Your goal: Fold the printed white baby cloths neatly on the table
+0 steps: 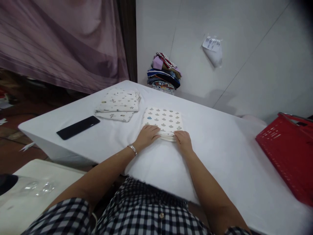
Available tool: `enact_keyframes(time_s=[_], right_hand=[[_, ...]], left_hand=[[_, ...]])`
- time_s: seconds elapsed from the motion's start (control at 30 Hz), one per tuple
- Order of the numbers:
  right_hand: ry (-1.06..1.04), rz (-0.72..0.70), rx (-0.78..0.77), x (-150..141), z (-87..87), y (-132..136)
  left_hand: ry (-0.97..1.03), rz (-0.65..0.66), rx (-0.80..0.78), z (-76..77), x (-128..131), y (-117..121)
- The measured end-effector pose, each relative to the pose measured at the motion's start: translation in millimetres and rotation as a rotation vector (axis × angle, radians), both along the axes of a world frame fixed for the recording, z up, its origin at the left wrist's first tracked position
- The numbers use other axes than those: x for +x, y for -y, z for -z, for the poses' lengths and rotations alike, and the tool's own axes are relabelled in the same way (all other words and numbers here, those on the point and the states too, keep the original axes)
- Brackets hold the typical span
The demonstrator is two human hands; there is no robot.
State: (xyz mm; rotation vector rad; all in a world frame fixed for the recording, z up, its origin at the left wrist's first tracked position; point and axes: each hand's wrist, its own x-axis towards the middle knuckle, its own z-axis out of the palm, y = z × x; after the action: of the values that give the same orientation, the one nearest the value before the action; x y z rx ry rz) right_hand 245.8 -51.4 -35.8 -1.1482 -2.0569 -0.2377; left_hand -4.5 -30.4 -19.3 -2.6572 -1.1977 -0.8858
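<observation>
A folded cream cloth (164,120) with small printed motifs lies on the white table (215,143) in front of me. My left hand (146,136), a bracelet on its wrist, grips the cloth's near left edge, fingers curled over it. My right hand (183,141) pinches the near right edge of the same cloth. Both hands rest on the table top.
A second folded printed cloth (118,104) lies to the left, with a black phone (78,127) beside it. A stack of coloured fabrics (163,73) stands against the wall at the back. A red basket (288,153) sits at the right edge. A bag (212,50) hangs on the wall.
</observation>
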Motion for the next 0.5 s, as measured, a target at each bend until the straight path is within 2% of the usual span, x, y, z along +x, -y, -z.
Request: enact_keyframes(time_s=[0.2, 0.37, 0.5], right_hand=[[0.031, 0.04, -0.034, -2, -0.8, 0], [0.069, 0.001, -0.101, 5, 1.2, 2], [0.072, 0.007, -0.089, 12, 2.7, 0]], left_hand=[[-0.05, 0.006, -0.033, -7.0, 17, -7], [-0.024, -0.012, -0.035, 2.5, 19, -4], [0.009, -0.014, 0.009, 7.6, 17, -2]])
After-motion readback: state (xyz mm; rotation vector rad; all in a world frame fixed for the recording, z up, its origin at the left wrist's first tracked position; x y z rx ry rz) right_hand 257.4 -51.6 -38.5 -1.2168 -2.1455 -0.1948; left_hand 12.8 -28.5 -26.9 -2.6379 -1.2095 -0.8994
